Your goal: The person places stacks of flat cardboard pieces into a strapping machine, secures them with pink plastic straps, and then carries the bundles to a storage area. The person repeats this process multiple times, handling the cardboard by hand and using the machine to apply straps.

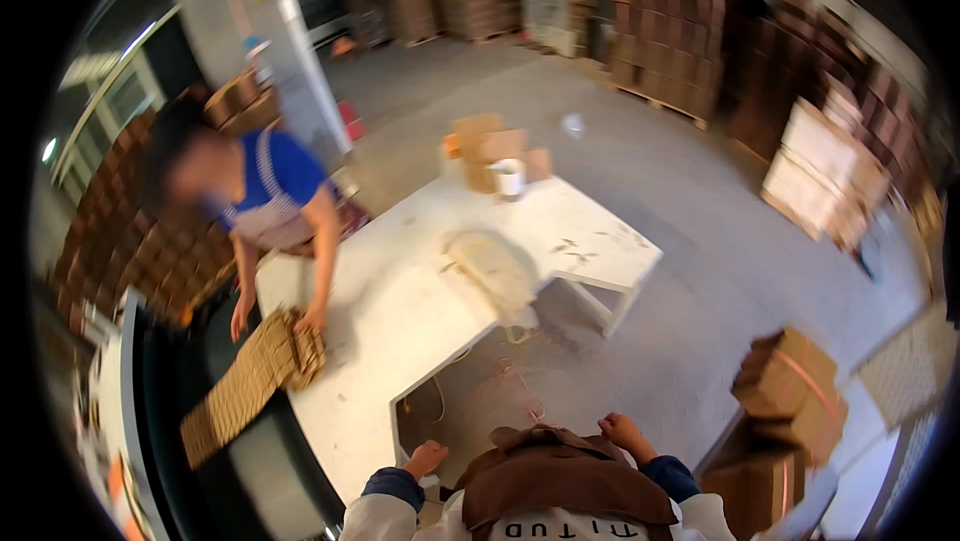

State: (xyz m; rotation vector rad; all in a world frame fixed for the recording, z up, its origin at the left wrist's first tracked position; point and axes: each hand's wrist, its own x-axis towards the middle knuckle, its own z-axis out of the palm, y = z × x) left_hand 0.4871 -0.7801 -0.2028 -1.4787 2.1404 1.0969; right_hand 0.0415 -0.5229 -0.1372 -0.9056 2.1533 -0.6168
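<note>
Curling into empty-looking fists, the left hand and right hand flank a brown apron. The angular white table runs from near left to far; crinkled paper crosses its left edge; boxy cartons sit right.

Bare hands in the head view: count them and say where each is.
4. Your left hand is near the white angular table; your right hand is by your brown cloth apron. One co-worker hand is on crumpled brown paper; the other is beside it.
</note>
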